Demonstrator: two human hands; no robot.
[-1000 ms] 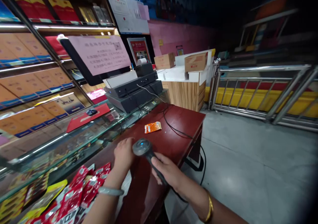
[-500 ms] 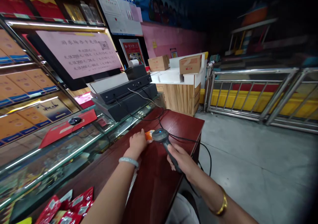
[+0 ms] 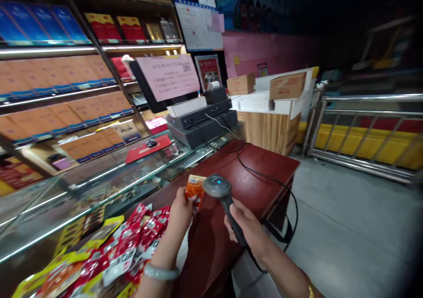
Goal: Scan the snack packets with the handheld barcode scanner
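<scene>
Mid-air, orange packet (image 3: 195, 188) beside scanner (image 3: 217, 186) (apart)

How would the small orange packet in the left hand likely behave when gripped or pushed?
The orange packet is a thin, flat sachet pinched upright by the left hand, so it is probably light and somewhat floppy. Its surface looks glossy, so it may slip in a loose grip. Being flat, it should slide on the red table rather than roll.

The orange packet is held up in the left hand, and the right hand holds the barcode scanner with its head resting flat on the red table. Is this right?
Not quite. In the head view the barcode scanner is lifted off the red table, its head beside the orange packet. The left hand holds the packet and the right hand grips the scanner's handle.
</scene>
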